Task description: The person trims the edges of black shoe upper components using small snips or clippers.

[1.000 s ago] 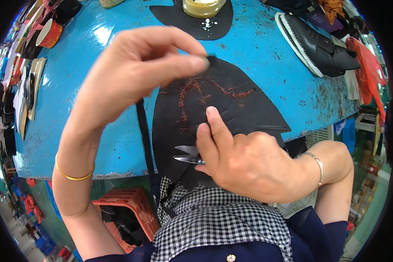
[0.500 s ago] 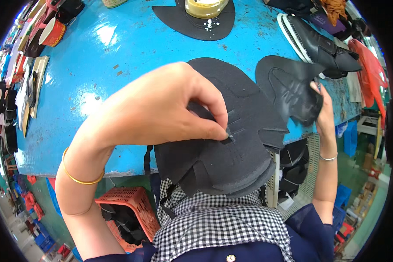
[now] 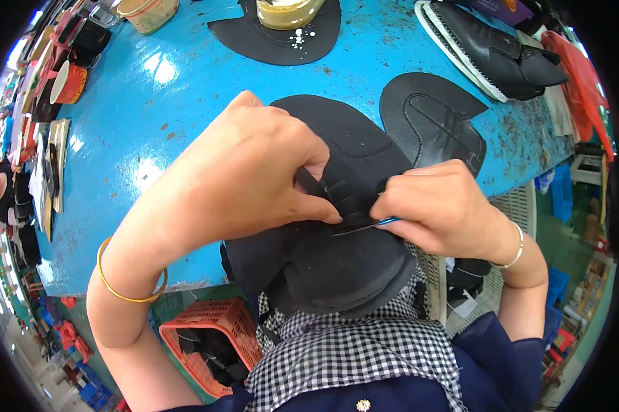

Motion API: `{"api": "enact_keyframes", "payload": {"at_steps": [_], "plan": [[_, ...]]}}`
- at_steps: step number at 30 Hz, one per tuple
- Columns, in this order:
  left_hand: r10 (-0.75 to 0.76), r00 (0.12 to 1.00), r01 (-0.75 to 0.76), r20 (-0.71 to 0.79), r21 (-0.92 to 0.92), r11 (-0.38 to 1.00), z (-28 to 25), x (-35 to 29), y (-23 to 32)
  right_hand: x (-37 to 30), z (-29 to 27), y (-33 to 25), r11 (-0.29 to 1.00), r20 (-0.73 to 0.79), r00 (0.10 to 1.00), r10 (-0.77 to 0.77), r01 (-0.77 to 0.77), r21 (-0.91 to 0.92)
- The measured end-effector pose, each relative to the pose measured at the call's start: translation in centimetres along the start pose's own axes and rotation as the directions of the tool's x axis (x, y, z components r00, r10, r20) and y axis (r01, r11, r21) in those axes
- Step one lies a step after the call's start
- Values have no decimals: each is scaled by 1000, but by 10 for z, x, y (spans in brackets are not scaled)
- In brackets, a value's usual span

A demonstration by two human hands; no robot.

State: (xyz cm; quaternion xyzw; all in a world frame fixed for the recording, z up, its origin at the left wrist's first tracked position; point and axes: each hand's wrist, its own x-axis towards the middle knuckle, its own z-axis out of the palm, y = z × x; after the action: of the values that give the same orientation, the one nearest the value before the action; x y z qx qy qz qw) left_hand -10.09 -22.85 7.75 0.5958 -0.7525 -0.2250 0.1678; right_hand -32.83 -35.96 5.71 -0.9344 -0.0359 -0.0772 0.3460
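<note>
My left hand (image 3: 254, 172) pinches the notched edge of a black shoe upper piece (image 3: 330, 261) held up over the edge of the blue table (image 3: 151, 137). My right hand (image 3: 440, 206) grips a small pair of scissors (image 3: 364, 225) with a blue handle, its thin metal blades pointing left into the slits of the black piece. Both hands meet at the middle of that piece. A second black cut piece (image 3: 433, 127) lies flat on the table just behind my right hand.
A glue pot (image 3: 285, 10) stands on another black piece (image 3: 275, 34) at the far edge. A finished black shoe (image 3: 495, 48) lies at the back right, cans and shoe parts (image 3: 69, 75) at the left. An orange basket (image 3: 213, 343) sits below the table.
My right hand came back from the second black piece, left lying on the table, and now holds the scissors at the edge of the piece in my left hand.
</note>
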Motion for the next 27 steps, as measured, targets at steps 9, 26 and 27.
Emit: {"api": "enact_keyframes", "payload": {"at_steps": [9, 26, 27], "plan": [[-165, 964, 193, 210, -121, 974, -12, 5, -7, 10, -3, 12, 991, 93, 991, -97, 87, 101], [-227, 937, 276, 265, -164, 947, -22, -2, -6, 43, -8, 0, 977, 46, 987, 153, -144, -156], [-232, 938, 279, 258, -164, 946, -22, -3, -5, 44, -8, 0, 980, 54, 987, 152, -143, -142]]}}
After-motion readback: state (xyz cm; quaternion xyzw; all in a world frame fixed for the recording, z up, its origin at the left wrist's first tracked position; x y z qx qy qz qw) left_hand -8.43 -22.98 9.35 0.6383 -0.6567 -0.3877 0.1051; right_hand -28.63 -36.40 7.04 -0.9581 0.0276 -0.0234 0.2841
